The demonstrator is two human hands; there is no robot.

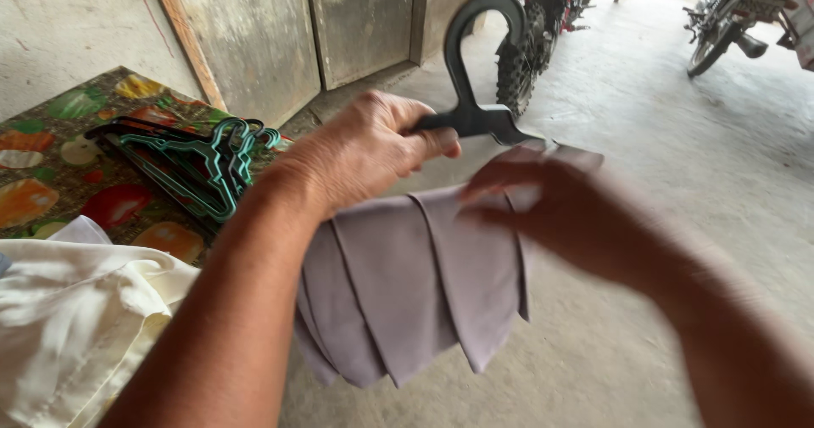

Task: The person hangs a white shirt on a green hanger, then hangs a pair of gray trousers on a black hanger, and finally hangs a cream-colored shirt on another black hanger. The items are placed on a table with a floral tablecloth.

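Your left hand (365,152) has its grip pressed tight around the dark hanger (475,72), hook pointing up. The grey cloth (407,284) hangs folded from it, in the air beside the counter (51,165). Your right hand (560,207) pinches the cloth's top edge near the hanger, though it's blurred, so probably fingertips only. More hangers (199,161) lie piled on the counter, a cream garment (68,326) beside them.
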